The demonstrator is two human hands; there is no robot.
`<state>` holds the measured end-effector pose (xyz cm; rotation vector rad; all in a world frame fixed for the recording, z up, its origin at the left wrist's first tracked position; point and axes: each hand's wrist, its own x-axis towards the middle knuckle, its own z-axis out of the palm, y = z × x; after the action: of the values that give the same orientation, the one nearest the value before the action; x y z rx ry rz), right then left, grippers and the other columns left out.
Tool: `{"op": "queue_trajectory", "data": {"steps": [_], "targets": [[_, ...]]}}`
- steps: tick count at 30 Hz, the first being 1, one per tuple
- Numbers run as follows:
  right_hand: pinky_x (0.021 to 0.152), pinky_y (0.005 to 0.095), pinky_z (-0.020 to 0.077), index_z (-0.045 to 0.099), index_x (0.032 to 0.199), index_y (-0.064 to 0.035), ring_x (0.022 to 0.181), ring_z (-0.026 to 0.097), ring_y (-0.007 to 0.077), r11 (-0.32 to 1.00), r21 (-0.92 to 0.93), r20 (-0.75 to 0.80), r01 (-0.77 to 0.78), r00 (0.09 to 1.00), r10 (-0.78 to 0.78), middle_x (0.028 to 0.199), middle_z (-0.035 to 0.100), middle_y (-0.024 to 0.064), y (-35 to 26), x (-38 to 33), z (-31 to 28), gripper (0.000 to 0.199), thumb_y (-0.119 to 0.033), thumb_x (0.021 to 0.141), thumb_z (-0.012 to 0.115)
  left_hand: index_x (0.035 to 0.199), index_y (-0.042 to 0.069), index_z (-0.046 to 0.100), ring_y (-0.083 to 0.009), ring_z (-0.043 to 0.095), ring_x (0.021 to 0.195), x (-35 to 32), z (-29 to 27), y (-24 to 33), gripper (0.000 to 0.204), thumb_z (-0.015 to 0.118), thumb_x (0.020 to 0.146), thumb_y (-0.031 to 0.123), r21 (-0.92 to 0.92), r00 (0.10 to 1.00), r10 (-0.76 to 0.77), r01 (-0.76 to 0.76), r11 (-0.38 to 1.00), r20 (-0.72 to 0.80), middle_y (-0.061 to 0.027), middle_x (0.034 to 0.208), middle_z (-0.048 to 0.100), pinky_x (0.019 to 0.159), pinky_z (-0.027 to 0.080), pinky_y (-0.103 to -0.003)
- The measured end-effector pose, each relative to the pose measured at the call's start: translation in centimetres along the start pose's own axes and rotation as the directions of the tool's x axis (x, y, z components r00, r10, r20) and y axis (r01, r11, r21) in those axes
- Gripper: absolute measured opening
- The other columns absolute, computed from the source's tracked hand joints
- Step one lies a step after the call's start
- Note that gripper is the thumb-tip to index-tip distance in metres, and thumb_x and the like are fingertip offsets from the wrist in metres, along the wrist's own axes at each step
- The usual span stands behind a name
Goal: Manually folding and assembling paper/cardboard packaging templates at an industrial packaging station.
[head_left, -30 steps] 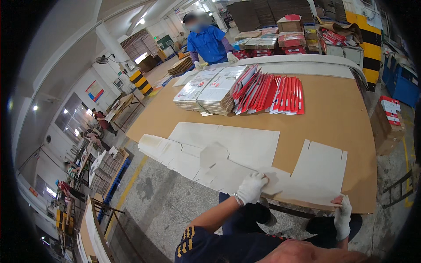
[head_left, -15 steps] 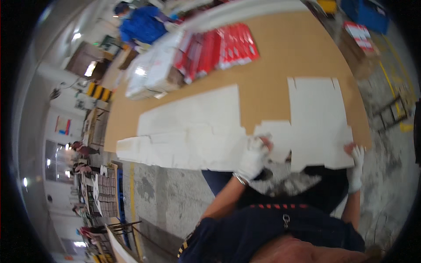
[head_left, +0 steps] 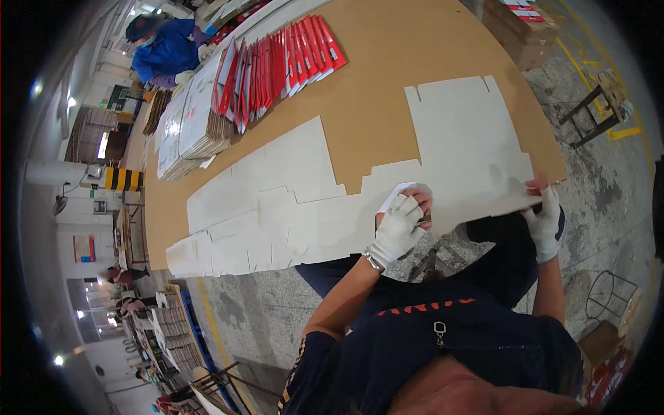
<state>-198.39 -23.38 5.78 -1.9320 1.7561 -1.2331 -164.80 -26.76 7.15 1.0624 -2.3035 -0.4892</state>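
Along the brown table's (head_left: 373, 41) near edge lies a pale cardboard blank (head_left: 470, 131); the left hand (head_left: 401, 225) grips a small white piece (head_left: 394, 196) (flap or loose card, unclear), the right hand (head_left: 543, 218) pinches the blank's edge. Probably a handling step, calling for steady support.

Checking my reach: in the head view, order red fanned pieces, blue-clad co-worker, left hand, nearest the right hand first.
1. Left hand, left of the right hand.
2. Red fanned pieces, ahead, left.
3. Blue-clad co-worker, upper left.
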Motion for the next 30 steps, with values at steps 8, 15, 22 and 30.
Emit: {"op": "queue_trajectory", "data": {"steps": [8,15,22,30], "targets": [[0.066,0.0376,0.0455,0.045,0.137,-0.0070,0.071,0.054,0.0249,0.913,-0.278,-0.052,-0.298,0.954,0.296,0.078,0.058,0.0074,0.4,2.8,2.5,0.075,-0.018,0.072,0.080,0.095,0.001,0.066,-0.0347,0.047,0.110,3.7,3.9,0.6,0.030,0.069,0.075,0.024,0.105,0.915,-0.387,0.398,0.911,-0.112,-0.0130,0.118,0.054,0.092,0.037,-0.051],[0.094,0.0325,0.0421,0.030,0.143,-0.0026,0.108,0.051,0.0182,0.719,0.504,-0.203,-0.479,0.743,0.637,0.126,0.051,0.0097,-0.5,-3.5,4.9,0.074,-0.011,0.083,0.071,0.147,0.006,0.027,-0.0380,0.020,0.142,4.3,5.3,1.8,0.089,0.068,0.075,0.040,0.339,0.984,-0.129,0.081,0.937,0.122,-0.0171,0.152,0.026,0.107,0.009,-0.070],[0.066,0.0231,0.0452,0.064,0.099,-0.0005,0.076,0.053,0.0059,0.362,0.636,0.394,-0.681,0.691,0.606,0.088,0.061,-0.0018,-6.3,-4.4,9.8,0.025,-0.024,0.094,0.058,0.146,-0.002,0.023,-0.0360,0.015,0.144,4.3,7.7,4.1,0.093,0.067,0.073,0.035,0.468,0.978,0.090,-0.170,0.867,0.188,-0.0182,0.154,0.020,0.109,0.010,-0.066],[0.092,0.0412,0.0454,0.051,0.125,0.0063,0.109,0.057,0.0383,0.985,-0.086,-0.194,0.148,0.967,-0.162,0.126,0.055,0.0241,-2.5,-0.2,5.6,0.033,-0.003,0.094,0.050,0.142,-0.002,0.030,-0.0356,0.020,0.142,2.8,5.3,4.4,0.103,0.077,0.063,0.043,0.171,0.986,-0.006,-0.022,0.985,0.166,-0.0189,0.151,0.026,0.112,0.015,-0.058]]}}
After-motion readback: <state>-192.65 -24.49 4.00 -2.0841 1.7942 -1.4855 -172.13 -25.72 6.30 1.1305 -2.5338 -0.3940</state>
